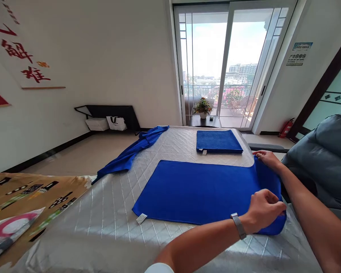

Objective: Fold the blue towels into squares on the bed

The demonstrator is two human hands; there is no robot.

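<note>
A blue towel lies spread on the silver quilted mattress cover, with a white tag at its near left corner. Its right end is lifted and curls up at the bed's right edge. My left hand, with a watch on the wrist, pinches the near right corner of this towel. Farther off, my right hand grips its far right corner, fingers closed. Beyond them a folded blue towel lies flat, its white tag facing me. Another blue towel is crumpled along the left far edge.
The mattress cover spans the bed. Patterned brown bedding is at the left. A grey padded chair stands close on the right. Past the bed are a small table with a potted plant, a glass sliding door and a black bench.
</note>
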